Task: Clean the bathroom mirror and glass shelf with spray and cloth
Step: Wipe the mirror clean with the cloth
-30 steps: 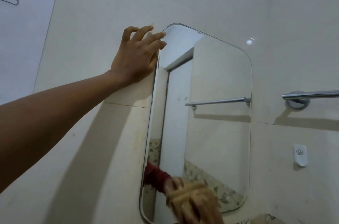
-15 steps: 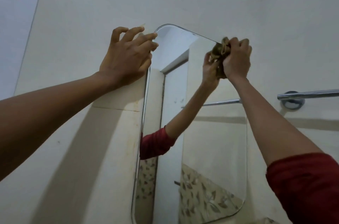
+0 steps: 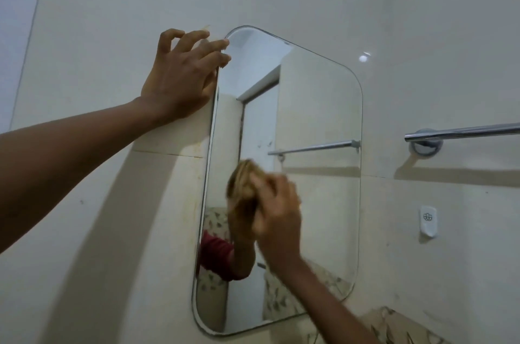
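Observation:
A tall mirror (image 3: 318,107) with rounded corners hangs on the cream tiled wall. My left hand (image 3: 183,76) rests flat on the wall at the mirror's upper left edge, its fingertips touching the rim. My right hand (image 3: 277,208) is blurred and grips a bunched tan cloth (image 3: 243,179) pressed against the glass at the mirror's left middle. The hand and a red sleeve show as a reflection just behind it. No spray bottle or glass shelf is in view.
A chrome towel bar (image 3: 461,132) is fixed to the side wall at the right, level with the mirror's middle. A small white wall hook (image 3: 428,221) sits below it. Leaf-patterned tiles (image 3: 394,324) run along the bottom right.
My right hand has swept the cloth from the mirror's upper right down to its left middle. The left hand has stayed at the mirror's top left edge.

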